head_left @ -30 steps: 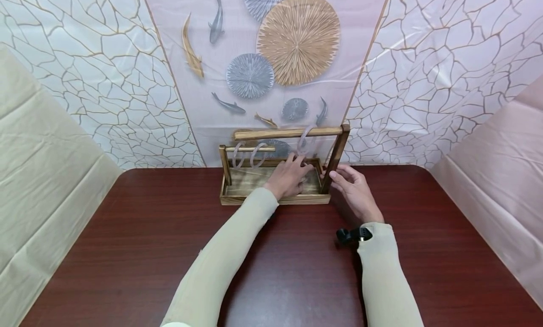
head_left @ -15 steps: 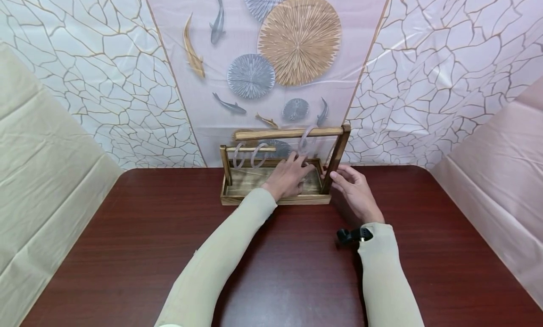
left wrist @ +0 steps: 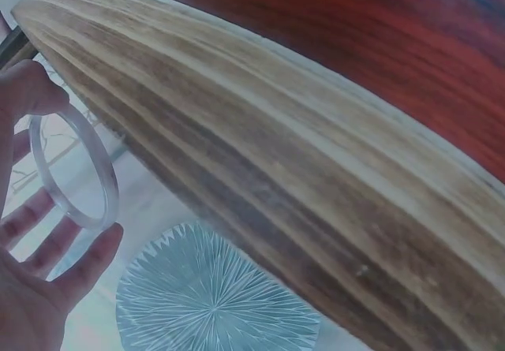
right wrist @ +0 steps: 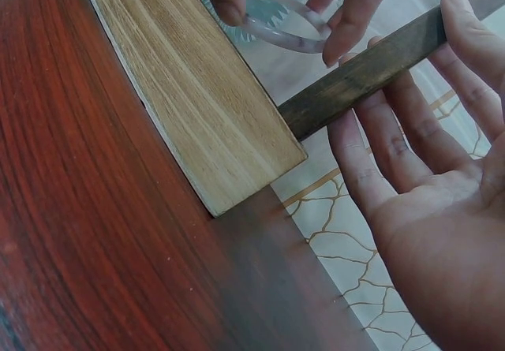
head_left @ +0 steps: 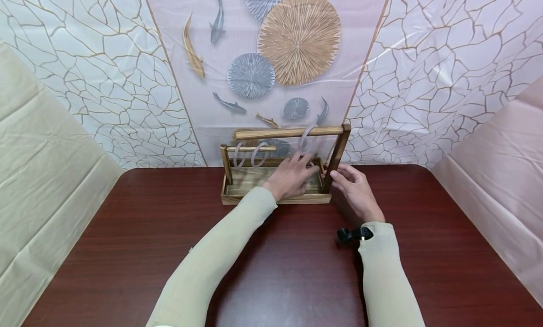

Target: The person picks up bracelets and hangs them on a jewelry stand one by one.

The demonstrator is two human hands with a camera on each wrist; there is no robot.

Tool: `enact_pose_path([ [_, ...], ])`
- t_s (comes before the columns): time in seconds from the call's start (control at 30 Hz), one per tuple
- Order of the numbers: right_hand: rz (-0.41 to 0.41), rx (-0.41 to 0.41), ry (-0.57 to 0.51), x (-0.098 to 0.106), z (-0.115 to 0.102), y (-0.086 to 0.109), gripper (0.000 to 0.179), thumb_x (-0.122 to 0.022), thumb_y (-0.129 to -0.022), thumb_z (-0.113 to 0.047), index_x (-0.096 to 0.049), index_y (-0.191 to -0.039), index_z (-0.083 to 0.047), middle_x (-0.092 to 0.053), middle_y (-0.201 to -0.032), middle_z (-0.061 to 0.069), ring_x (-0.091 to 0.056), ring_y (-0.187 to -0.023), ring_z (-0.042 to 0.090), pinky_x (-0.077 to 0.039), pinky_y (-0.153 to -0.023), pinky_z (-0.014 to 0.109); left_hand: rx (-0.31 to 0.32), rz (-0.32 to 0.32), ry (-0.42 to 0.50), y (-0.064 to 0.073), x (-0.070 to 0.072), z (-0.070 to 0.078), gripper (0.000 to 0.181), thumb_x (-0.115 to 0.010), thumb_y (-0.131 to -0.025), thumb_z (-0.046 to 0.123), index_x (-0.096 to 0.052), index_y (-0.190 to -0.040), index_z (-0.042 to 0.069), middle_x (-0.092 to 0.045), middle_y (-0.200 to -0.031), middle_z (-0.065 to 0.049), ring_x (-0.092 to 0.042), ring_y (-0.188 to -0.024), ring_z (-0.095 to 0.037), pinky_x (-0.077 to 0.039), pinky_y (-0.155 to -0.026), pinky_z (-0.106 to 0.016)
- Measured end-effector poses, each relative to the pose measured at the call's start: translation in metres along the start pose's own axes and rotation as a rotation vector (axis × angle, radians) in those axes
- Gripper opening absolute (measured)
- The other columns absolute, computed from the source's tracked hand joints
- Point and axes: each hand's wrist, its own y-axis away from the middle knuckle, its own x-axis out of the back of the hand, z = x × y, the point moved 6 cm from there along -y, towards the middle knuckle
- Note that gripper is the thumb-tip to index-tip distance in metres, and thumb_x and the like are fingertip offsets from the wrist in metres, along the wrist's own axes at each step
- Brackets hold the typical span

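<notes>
A wooden bangle stand has a shallow tray (head_left: pixel 237 200), a tall right post (head_left: pixel 338 152) and a short left post (head_left: pixel 226 165). My left hand (head_left: pixel 290 177) reaches over the tray, thumb and fingers pinching a pale translucent bangle (right wrist: pixel 280 41), which shows in both wrist views. The right hand (head_left: pixel 354 190) holds the tall post from its outer side, thumb in front and fingers behind, as the right wrist view shows. Another bangle (head_left: pixel 302 142) hangs from the upper bar (head_left: pixel 275 134), just above my left fingers. Two bangles hang on the lower bar (head_left: pixel 271 149).
The stand sits at the far edge of a dark red wooden table (head_left: pixel 271 261), close to a patterned backdrop (head_left: pixel 203 115). Beige cloth panels (head_left: pixel 46 176) rise along both sides. A black wrist camera (head_left: pixel 349 235) is strapped at my right cuff.
My left hand has risen slightly inside the stand, its fingers shifting to the right. The left forearm has swung a little leftward. My right hand stays on the post.
</notes>
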Motion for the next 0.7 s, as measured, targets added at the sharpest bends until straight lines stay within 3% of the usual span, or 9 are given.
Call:
enact_pose_path([
  [0.2, -0.008, 0.011, 0.004, -0.001, 0.0, -0.001, 0.042, -0.065, -0.1, -0.018, -0.055, -0.136, 0.003, -0.068, -0.12, 0.004, -0.069, -0.111, 0.013, -0.057, -0.091, 0.023, -0.022, 0.04, -0.012, 0.005, 0.002, 0.001, 0.052, -0.074, -0.088, 0.032, -0.06, -0.138, 0.026, -0.036, -0.161, -0.013, -0.045, -0.139, -0.035, -0.061, -0.08, -0.035],
  [0.47, 0.004, 0.0, -0.013, 0.0, 0.001, 0.0, 0.026, -0.066, -0.099, -0.018, -0.062, -0.124, -0.01, -0.068, -0.115, 0.0, -0.069, -0.109, 0.011, -0.057, -0.092, 0.023, 0.004, 0.032, 0.002, 0.013, 0.008, -0.001, 0.055, -0.073, -0.087, 0.03, -0.057, -0.14, 0.028, -0.048, -0.149, -0.008, -0.048, -0.13, -0.03, -0.059, -0.082, -0.035],
  [0.7, 0.009, -0.003, -0.022, -0.001, 0.0, 0.0, 0.023, -0.067, -0.099, -0.018, -0.063, -0.122, -0.012, -0.069, -0.113, -0.002, -0.07, -0.108, 0.01, -0.057, -0.092, 0.023, -0.011, 0.059, 0.029, 0.021, 0.014, 0.0, 0.056, -0.071, -0.088, 0.026, -0.057, -0.142, 0.026, -0.045, -0.15, -0.01, -0.047, -0.129, -0.031, -0.059, -0.077, -0.034],
])
